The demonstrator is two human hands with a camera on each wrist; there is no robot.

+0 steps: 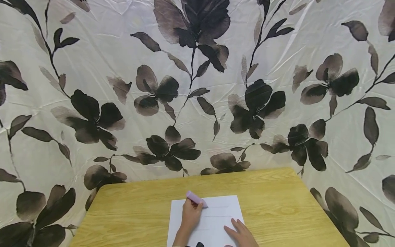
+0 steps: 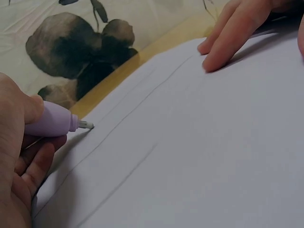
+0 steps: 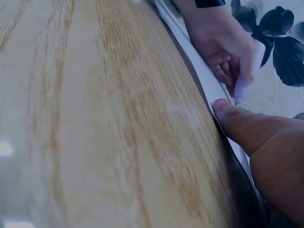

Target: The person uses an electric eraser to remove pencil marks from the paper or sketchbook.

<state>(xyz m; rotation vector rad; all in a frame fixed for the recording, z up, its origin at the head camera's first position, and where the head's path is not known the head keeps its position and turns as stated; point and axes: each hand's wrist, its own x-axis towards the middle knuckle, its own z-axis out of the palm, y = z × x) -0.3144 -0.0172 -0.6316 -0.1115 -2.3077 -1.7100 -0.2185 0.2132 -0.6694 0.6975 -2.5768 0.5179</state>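
My left hand [image 1: 191, 214] grips a thick lilac pen-shaped tool [image 1: 195, 198] with a narrow metal tip. In the left wrist view, the tip of the lilac tool [image 2: 52, 119] is right at the left end of a faint line, close on the white paper [image 2: 213, 142]. Several thin grey lines run across the sheet [image 1: 217, 221]. Spread over its lower right part is my right hand [image 1: 242, 235], its fingers fairly straight and holding nothing. The right wrist view shows that hand's thumb [image 3: 228, 111] at the paper's edge.
Under the paper is a yellow wood-grain table [image 1: 132, 206], with rounded far corners. A pale cloth [image 1: 197, 113] with dark flowers hangs behind and beside it. A black cuff [image 3: 209, 3] is on the left wrist.
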